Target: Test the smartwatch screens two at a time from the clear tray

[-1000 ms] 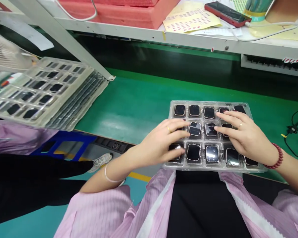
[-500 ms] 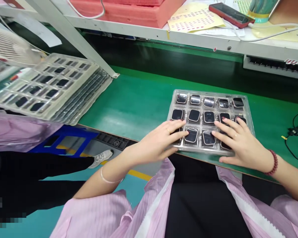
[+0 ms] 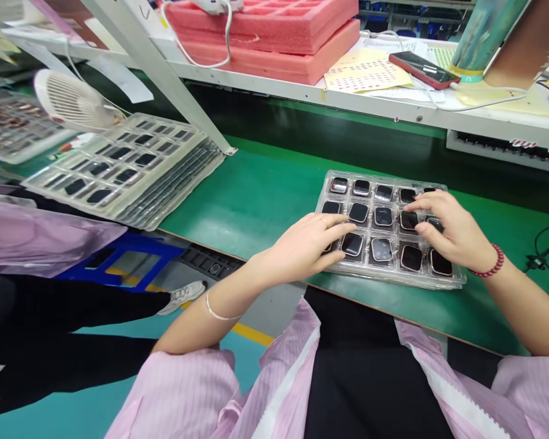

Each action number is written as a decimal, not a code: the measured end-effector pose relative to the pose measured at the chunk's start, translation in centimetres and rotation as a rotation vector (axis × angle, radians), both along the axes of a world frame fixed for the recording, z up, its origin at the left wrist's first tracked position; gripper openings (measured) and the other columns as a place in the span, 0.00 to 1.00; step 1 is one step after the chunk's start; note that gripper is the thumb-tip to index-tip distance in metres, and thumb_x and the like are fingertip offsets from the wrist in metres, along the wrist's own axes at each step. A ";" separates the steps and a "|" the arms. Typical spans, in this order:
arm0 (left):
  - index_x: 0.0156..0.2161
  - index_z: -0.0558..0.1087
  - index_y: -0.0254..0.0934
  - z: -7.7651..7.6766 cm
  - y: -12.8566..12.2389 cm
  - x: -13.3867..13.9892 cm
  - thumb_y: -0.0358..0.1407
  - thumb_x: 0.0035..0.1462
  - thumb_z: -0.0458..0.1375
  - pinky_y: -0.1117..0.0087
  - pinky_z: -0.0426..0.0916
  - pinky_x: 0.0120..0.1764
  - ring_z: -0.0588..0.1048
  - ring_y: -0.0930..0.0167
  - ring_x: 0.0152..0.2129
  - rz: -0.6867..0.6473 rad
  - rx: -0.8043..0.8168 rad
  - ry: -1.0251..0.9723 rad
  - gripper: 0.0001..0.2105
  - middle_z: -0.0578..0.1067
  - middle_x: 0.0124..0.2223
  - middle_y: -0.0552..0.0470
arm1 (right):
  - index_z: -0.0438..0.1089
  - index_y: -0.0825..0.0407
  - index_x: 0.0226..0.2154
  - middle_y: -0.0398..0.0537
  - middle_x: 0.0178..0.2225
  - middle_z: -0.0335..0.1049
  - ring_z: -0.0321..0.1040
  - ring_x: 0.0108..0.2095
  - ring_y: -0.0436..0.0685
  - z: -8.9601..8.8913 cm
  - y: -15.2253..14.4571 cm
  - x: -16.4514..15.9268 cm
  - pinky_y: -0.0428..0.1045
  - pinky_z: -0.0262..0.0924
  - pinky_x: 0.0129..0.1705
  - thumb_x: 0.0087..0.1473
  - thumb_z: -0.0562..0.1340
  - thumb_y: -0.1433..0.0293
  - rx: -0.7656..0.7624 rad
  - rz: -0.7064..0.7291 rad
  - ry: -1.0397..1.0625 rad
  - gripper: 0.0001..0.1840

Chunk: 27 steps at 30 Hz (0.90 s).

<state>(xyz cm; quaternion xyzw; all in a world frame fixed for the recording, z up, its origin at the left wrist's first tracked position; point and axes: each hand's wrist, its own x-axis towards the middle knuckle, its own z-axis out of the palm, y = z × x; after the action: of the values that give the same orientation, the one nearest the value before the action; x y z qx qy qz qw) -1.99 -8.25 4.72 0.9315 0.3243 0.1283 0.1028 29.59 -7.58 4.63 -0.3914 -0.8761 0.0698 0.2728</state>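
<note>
A clear plastic tray [image 3: 393,273] stands on the green bench, with square black-faced smartwatches [image 3: 383,216] in rows of pockets. Over its left side, my left hand [image 3: 308,244] lies with fingers stretched and apart, fingertips by the left-hand watches and partly covering one. My right hand [image 3: 452,228] is above the right side, thumb and fingers apart around a smartwatch [image 3: 409,220] in the middle row. The hand hides part of the watches behind it. I cannot tell whether its fingertips touch that watch.
At left rises a stack of similar trays [image 3: 137,183], near a white fan [image 3: 73,100]. A white shelf [image 3: 302,91] overhead holds red foam blocks [image 3: 265,52] and a phone [image 3: 423,68]. Black cables [image 3: 537,262] lie at right. Another person's dark-clad leg [image 3: 96,305] is at left.
My right hand has shifted up across the tray, uncovering the front right watches, and its thumb has come up near a middle-row watch. My left hand has moved slightly. The camera view has shifted.
</note>
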 end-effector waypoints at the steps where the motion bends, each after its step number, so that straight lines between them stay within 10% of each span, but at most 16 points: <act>1: 0.58 0.68 0.36 0.4 0.6 0.7 0.36 0.63 0.53 0.55 0.66 0.55 0.69 0.60 0.54 -0.003 0.005 -0.011 0.18 0.69 0.59 0.41 | 0.70 0.48 0.45 0.52 0.43 0.72 0.66 0.48 0.65 0.3 0.0 0.4 0.63 0.61 0.53 0.65 0.54 0.63 0.023 -0.045 0.027 0.12; 9: 0.48 0.75 0.36 2.4 6.4 8.4 0.27 0.60 0.48 0.62 0.69 0.48 0.74 0.63 0.46 0.055 0.043 -0.048 0.17 0.76 0.48 0.47 | 0.67 0.53 0.50 0.57 0.50 0.67 0.59 0.56 0.65 -1.0 0.7 -0.7 0.64 0.58 0.57 0.63 0.50 0.73 -0.092 0.063 -0.061 0.17; 19: 0.43 0.77 0.37 2.4 9.7 10.6 0.21 0.54 0.46 0.68 0.68 0.43 0.74 0.66 0.43 0.111 -0.021 -0.150 0.20 0.77 0.45 0.49 | 0.68 0.52 0.46 0.54 0.44 0.69 0.64 0.49 0.63 -1.3 1.8 -1.4 0.65 0.54 0.57 0.62 0.49 0.76 -0.060 0.123 -0.048 0.15; 27: 0.40 0.76 0.35 0.3 8.9 15.0 0.36 0.56 0.58 0.57 0.63 0.52 0.69 0.58 0.50 -0.052 0.041 -0.005 0.09 0.74 0.50 0.43 | 0.72 0.52 0.31 0.55 0.45 0.72 0.62 0.50 0.69 -1.2 1.6 4.2 0.67 0.58 0.52 0.60 0.58 0.63 0.060 -0.238 -0.239 0.12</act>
<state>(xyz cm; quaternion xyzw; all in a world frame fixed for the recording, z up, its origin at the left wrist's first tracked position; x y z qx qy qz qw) 12.99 0.69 4.99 0.9412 0.2972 0.1344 0.0878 33.74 -6.00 3.41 -0.4897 -0.8514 -0.0364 0.1845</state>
